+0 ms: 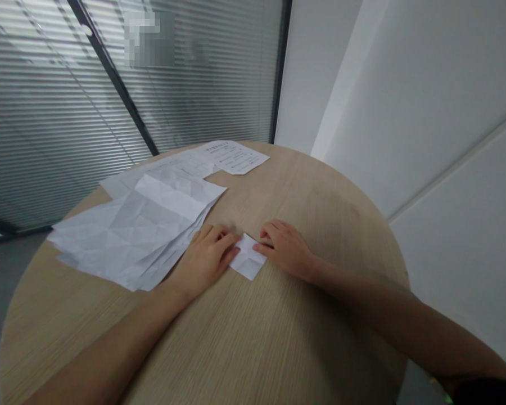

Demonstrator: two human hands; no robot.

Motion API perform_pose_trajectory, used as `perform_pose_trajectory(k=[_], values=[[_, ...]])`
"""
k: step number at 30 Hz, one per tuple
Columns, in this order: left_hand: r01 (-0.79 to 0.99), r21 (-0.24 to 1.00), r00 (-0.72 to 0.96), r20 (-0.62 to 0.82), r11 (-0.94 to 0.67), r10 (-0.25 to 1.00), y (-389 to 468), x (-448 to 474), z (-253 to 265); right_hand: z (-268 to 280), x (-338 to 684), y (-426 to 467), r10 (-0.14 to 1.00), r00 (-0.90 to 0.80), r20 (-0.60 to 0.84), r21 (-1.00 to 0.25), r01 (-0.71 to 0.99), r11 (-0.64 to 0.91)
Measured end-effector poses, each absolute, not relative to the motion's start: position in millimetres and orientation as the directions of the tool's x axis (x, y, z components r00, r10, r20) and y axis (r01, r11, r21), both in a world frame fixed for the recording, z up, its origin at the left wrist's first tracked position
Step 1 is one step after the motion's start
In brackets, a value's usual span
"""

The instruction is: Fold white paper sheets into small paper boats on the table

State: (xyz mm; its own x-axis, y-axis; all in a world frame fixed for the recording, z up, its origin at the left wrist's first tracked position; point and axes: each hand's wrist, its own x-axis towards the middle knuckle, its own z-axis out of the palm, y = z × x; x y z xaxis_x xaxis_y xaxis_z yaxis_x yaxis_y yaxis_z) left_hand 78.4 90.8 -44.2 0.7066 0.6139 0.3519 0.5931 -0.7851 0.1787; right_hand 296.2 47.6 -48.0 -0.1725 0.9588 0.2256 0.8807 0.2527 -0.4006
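Observation:
A small folded piece of white paper (249, 264) lies on the table, one corner pointing toward me and creases showing across its face. At its left edge, my left hand (211, 253) has thumb and bent fingers closed on the paper. My right hand (289, 247) meets the upper right edge, its thumb resting on the paper and its other fingers curled above. Whether any fingertips reach underneath is hidden.
Several large creased white sheets (152, 225) lie in a loose pile left of my hands on the round wooden table (253, 349). Printed sheets (240, 157) lie behind them. A blind-covered glass partition (219, 84) stands beyond the table, with a white wall (438, 84) at right.

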Motion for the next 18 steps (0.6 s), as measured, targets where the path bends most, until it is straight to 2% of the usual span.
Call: perform_pose_trajectory(k=[6,16,18], values=[[0.564,0.218,0.721,0.339,-0.796,0.604,88.2,79.2,-44.8,-43.6,294.9,39.0,0.961,-0.221,0.163,-0.420,0.866,0.271],[0.592,0.260,0.695,0.314,-0.763,0.647,89.7,79.6,-43.7,-37.7,297.8,46.1,0.995,-0.089,-0.032,-0.570,0.820,0.055],[0.586,0.271,0.694,0.318,-0.764,0.646,90.7,79.3,-43.7,-38.6,298.9,46.1,0.996,-0.082,-0.033,-0.605,0.795,0.045]])
